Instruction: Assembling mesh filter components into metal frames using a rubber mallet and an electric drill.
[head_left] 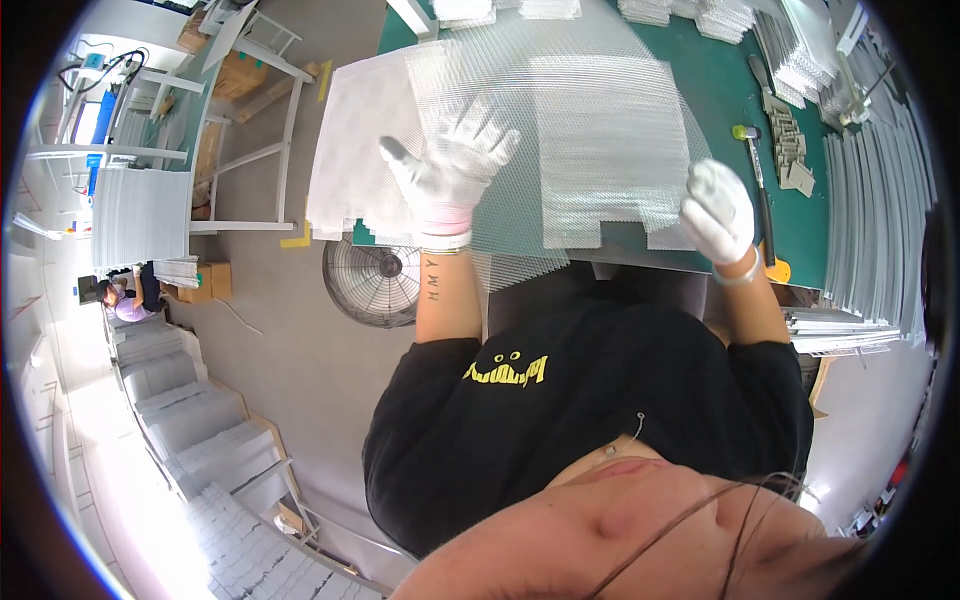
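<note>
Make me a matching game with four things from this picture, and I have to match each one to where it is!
Things:
1. mesh sheet
2. round fan
3. mallet
4. white rack

Places:
A. on the grey floor, under the table's edge
B. on the green table, right of the right hand
C. under the left hand, spread flat
D. standing on the floor, left of the table

Pairs: 1-C, 2-A, 3-B, 4-D
</note>
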